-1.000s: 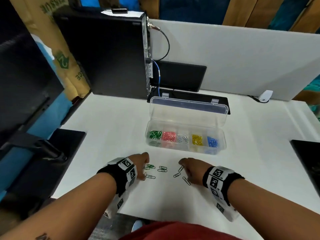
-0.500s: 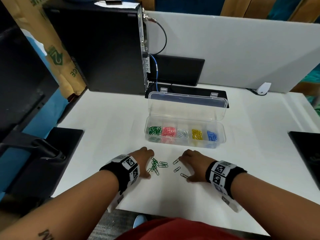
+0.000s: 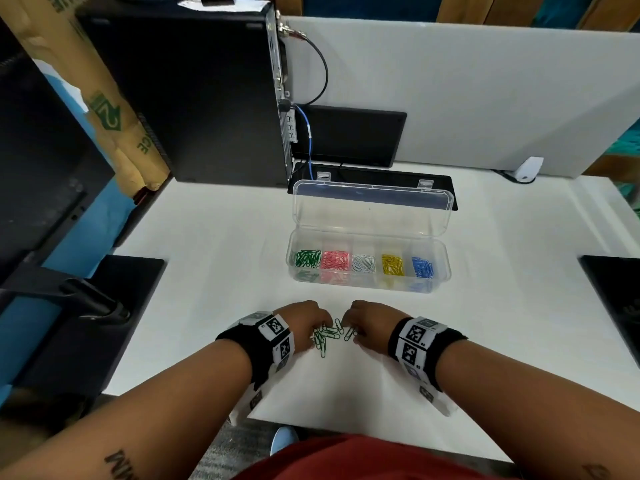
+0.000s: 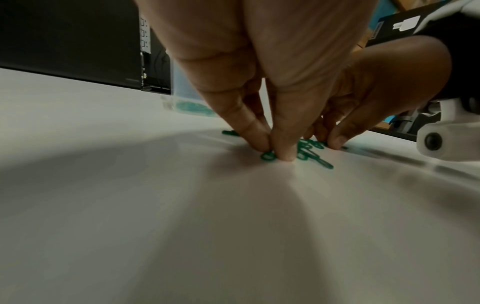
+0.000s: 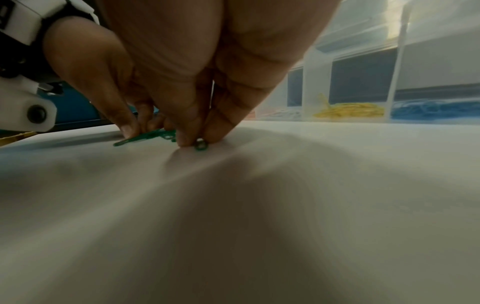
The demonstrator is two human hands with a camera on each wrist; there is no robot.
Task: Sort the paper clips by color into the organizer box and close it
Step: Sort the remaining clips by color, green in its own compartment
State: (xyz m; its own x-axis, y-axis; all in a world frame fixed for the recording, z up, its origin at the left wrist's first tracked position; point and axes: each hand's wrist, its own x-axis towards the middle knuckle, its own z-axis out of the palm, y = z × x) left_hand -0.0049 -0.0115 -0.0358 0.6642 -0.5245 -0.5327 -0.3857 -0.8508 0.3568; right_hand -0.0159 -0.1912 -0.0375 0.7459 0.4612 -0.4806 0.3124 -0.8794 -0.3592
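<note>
- My left hand (image 3: 304,323) has raked inward, its fingertips together, pinching the loose green wire paper clips (image 3: 327,337).
- The clips were scattered and now lie heaped between my hands.
- My right hand (image 3: 371,323) pinches the heap's edge.
- The clear plastic organizer box (image 3: 367,286) is open just beyond, so I judge one scoop into its leftmost compartment finishes the sorting.

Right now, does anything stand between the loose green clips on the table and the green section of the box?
Nothing visible. The green clips lie between the left hand and right hand, in front of the box; its lid stands open, leaving the green section at its left end uncovered.
</note>
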